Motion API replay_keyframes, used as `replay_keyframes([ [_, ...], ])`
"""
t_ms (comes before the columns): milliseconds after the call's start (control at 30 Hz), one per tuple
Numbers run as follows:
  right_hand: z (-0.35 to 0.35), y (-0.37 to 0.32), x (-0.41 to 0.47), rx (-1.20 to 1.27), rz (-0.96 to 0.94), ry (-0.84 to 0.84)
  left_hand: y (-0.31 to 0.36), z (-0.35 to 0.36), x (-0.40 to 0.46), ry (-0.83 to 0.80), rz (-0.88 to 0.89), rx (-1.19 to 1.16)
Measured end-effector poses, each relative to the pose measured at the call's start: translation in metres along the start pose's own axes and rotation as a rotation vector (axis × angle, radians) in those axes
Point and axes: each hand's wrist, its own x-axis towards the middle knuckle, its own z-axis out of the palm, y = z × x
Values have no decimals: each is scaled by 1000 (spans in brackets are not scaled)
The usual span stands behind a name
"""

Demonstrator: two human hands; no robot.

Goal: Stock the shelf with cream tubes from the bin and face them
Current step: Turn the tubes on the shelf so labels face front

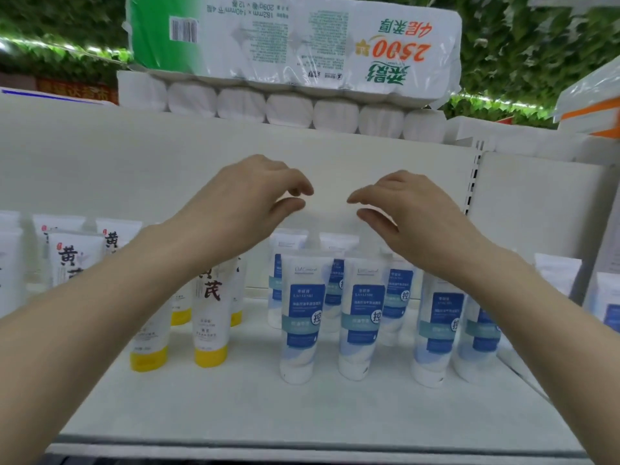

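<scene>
Head view of a white shelf (235, 414) being stocked with cream tubes. The left hand (248, 199) and the right hand (406, 209) are raised side by side above the tubes, in front of the white back panel (100, 169); each has its fingers loosely curled with thumb and forefinger apart, and each holds nothing and touches nothing. A clear gap separates the two hands. Below them, blue-labelled tubes (302, 317) stand upright on their white caps in rows, labels turned toward the viewer; four stand in the front row, the two on the right partly hidden by the right forearm, with further tubes behind. To the left, well apart from this group, yellow-capped tubes (209, 330) with black characters also stand cap-down, partly hidden by the left forearm. No bin appears in this view. On top of the shelving unit lies a pack of toilet rolls (295, 45), printed side inverted, above a row of white rolls (288, 109). Green foliage (520, 45) fills the background.
</scene>
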Motion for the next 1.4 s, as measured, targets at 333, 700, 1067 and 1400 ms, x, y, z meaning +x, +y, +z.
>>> replay_keyframes([
  [333, 28, -61, -72, 26, 124, 118, 59, 26, -83, 177, -90, -53],
  [700, 40, -112, -117, 227, 544, 10, 88, 59, -136, 42, -533, -347],
  [1067, 47, -118, -120, 356, 687, -181, 92, 75, -120, -223, -712, -349],
  [1400, 53, -107, -93, 388, 779, -223, 81, 82, -118, -198, -713, -437],
])
